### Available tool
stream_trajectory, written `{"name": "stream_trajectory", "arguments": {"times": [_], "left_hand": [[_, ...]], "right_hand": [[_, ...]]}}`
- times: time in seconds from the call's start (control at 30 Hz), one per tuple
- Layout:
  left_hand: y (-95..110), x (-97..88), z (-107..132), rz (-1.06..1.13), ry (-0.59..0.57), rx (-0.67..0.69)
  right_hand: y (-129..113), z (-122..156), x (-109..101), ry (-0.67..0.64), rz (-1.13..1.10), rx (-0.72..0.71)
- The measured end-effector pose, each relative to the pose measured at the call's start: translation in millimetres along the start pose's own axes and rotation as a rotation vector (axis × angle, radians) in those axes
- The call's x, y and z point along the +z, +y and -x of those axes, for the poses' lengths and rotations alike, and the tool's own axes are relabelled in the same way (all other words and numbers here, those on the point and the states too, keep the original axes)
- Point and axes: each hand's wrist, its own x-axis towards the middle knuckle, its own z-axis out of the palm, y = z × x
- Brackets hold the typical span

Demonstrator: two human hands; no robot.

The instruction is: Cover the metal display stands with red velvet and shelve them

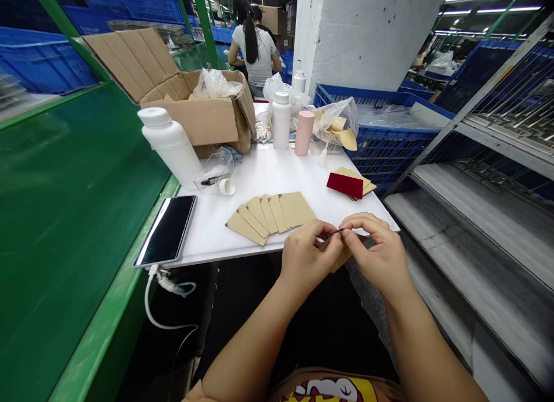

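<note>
Just off the table's front edge, my left hand point(309, 252) and my right hand point(376, 249) pinch a thin card point(341, 259) between their fingertips. A tan face shows below the fingers, and a dark reddish edge shows between the thumbs; the fingers cover most of it. Left of my hands, several tan cards point(272, 214) lie fanned out on the white table point(251, 168), some with a small dark corner. Beyond my right hand sits a small pile with a dark red, velvety piece point(345, 184) on top of tan pieces point(367, 186).
A tablet point(167, 230) with a white cable lies at the left edge. Behind it stand a white bottle point(171, 145), an open cardboard box point(203, 116), another white bottle point(281, 120) and a pink bottle point(304, 133). Blue crates point(385, 142) and metal shelving point(480, 217) flank the right.
</note>
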Motion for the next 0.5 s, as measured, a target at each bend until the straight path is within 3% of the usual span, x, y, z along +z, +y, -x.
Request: {"name": "stream_trajectory", "arguments": {"times": [0.2, 0.33, 0.4, 0.5], "left_hand": [[-10, 0.8, -4, 0.141, 0.119, -0.106], [-18, -15.6, -10, 0.168, 0.195, -0.035], [-22, -33.4, -13, 0.168, 0.298, 0.022], [-21, -67.1, -13, 0.231, 0.526, 0.101]], "right_hand": [[18, -4, 10, -0.070, -0.352, 0.201], [35, -32, 32, -0.121, -0.578, 0.351], [46, -57, 50, -0.193, -0.533, 0.340], [65, -91, 84, -0.310, -0.270, 0.283]]}}
